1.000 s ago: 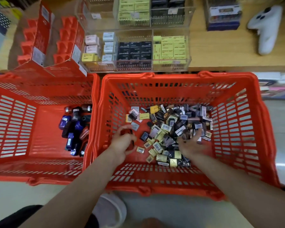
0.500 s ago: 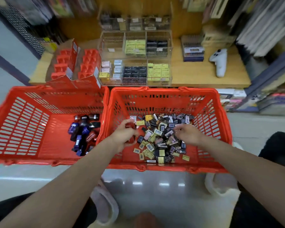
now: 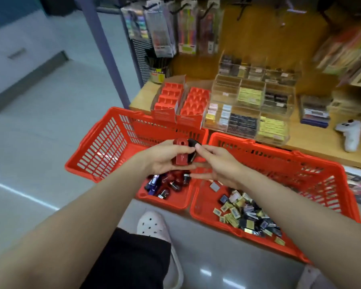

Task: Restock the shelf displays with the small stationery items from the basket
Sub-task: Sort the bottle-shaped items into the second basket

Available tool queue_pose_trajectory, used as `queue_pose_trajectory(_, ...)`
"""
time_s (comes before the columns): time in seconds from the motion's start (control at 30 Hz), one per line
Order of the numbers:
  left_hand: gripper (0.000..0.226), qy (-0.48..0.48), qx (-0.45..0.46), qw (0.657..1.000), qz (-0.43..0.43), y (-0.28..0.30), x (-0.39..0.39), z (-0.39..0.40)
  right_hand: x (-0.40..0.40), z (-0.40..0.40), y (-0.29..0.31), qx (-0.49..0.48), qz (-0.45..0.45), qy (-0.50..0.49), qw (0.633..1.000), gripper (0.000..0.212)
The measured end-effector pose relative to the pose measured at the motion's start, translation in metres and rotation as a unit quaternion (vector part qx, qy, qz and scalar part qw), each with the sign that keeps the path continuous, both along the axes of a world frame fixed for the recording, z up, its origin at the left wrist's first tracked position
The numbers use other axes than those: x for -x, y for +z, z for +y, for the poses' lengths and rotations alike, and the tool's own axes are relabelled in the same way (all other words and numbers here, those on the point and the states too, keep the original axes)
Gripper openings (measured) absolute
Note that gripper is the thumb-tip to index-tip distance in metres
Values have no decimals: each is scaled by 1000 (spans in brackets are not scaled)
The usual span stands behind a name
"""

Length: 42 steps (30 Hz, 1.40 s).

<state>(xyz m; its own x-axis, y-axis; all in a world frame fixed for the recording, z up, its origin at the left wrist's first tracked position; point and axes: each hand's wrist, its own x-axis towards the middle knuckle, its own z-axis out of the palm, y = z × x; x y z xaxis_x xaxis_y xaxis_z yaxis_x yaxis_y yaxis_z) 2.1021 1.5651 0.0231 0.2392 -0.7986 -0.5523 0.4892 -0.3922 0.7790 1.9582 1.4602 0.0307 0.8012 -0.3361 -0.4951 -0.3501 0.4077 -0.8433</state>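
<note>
- Looking down from head height at a pale shiny shop floor [image 3: 50,126], with a low wooden shelf [image 3: 313,140] ahead and packets of pens hanging on the board behind it.
- Two red baskets sit side by side on the floor against the shelf: the left basket [image 3: 104,147] holds a few dark and red sharpeners, the right basket [image 3: 300,174] a heap of small packets [image 3: 246,215].
- On the shelf stand two red display boxes [image 3: 181,101] and, right of them, a clear case [image 3: 252,107] of small boxed items.
- The left hand [image 3: 165,159] grips a red sharpener [image 3: 180,152] above the left basket, its long side running up and away, hole end towards the shelf.
- The right hand [image 3: 215,163] pinches a black sharpener [image 3: 193,151] just beside the red one; its other fingers are spread loose.
</note>
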Motion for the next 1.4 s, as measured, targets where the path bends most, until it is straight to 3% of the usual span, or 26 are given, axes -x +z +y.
queue_pose_trajectory(0.17, 24, -9, -70, 997, -29, -22, -68, 28, -80, 19, -27, 18, 56, 37, 998, 29)
queue_pose_trajectory(0.3, 8, 63, -187, 976, -87, -58, -107, 36, -121, 12, -69, 56, 127, 45, 989, 28)
queue_pose_trajectory(0.4, 14, 105, -239, 957, -125, -97, -125, 38, -133, 7, -116, 114, 206, 64, 970, 23)
queue_pose_trajectory(0.53, 19, 123, -276, 948, -96, -153, -121, 37, -147, 6, -175, 199, 292, 131, 926, 35)
queue_pose_trajectory(0.67, 29, 141, -299, 935, -126, -196, -115, 43, -165, 4, -210, 329, 296, 212, 871, 37)
queue_pose_trajectory(0.83, 32, 135, -316, 934, -96, -219, -118, 54, -182, -2, -229, 345, 287, 230, 863, 56)
queue_pose_trajectory(0.97, 32, 126, -309, 937, -103, -224, -117, 50, -183, -3, -225, 340, 275, 246, 865, 68)
queue_pose_trajectory(1.13, 64, 24, -302, 943, -139, -199, -128, 48, -161, -7, -187, 390, 195, 273, 858, 64)
queue_pose_trajectory(1.2, 55, -63, -314, 926, -200, -170, -137, 49, -145, -12, -161, 437, 171, 287, 835, 58)
queue_pose_trajectory(1.3, 39, -183, -306, 873, -331, -124, -142, 54, -121, -18, -120, 495, 160, 306, 797, 48)
queue_pose_trajectory(1.4, 32, -206, -270, 863, -375, -96, -132, 70, -107, -14, -87, 524, 174, 317, 771, 39)
